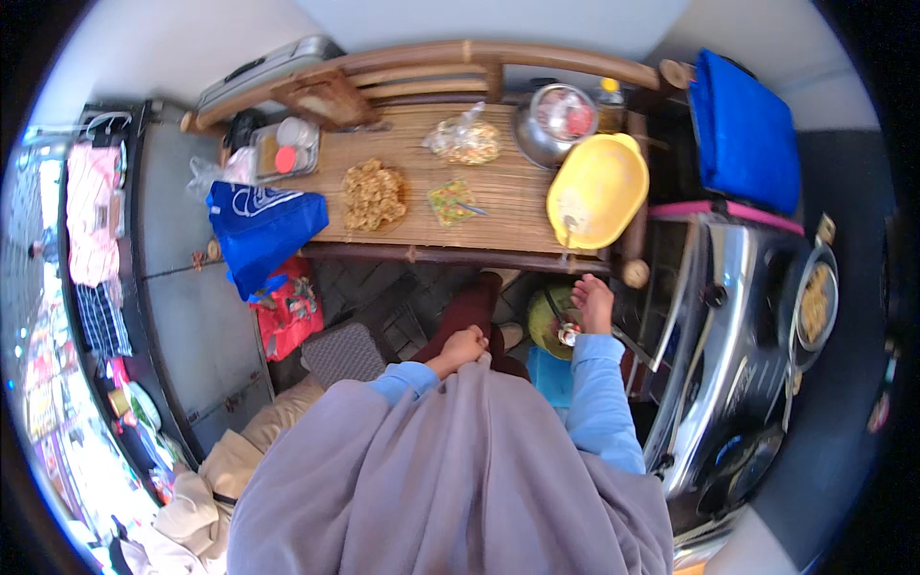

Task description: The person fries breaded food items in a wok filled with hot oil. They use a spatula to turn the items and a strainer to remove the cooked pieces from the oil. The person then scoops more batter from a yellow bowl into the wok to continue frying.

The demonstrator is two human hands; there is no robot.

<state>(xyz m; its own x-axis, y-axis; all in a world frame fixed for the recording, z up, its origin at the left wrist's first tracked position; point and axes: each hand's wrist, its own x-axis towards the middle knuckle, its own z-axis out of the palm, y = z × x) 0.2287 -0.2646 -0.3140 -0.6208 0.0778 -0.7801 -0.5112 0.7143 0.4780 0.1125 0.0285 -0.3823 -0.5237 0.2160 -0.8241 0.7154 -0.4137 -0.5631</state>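
Observation:
My left hand [466,348] rests at my lap with its fingers curled, right by the lower edge of my grey-mauve garment [445,460]. Whether it grips the cloth I cannot tell. My right hand [595,305] hovers near the front right corner of the bamboo bench [517,208], its fingers loosely bent, with nothing seen in it. Below and beside it is a green basin [540,320] on the floor with a metal ladle-like utensil [568,333]. A yellow plastic tub [604,188] sits on the bench just beyond that hand.
On the bench are a heap of brown food pieces [374,195], a bag of chopped vegetables [468,140], a small green packet [453,201], a steel pot [530,129] and a blue bag [262,219]. A stove [726,345] with a pan [828,338] stands right.

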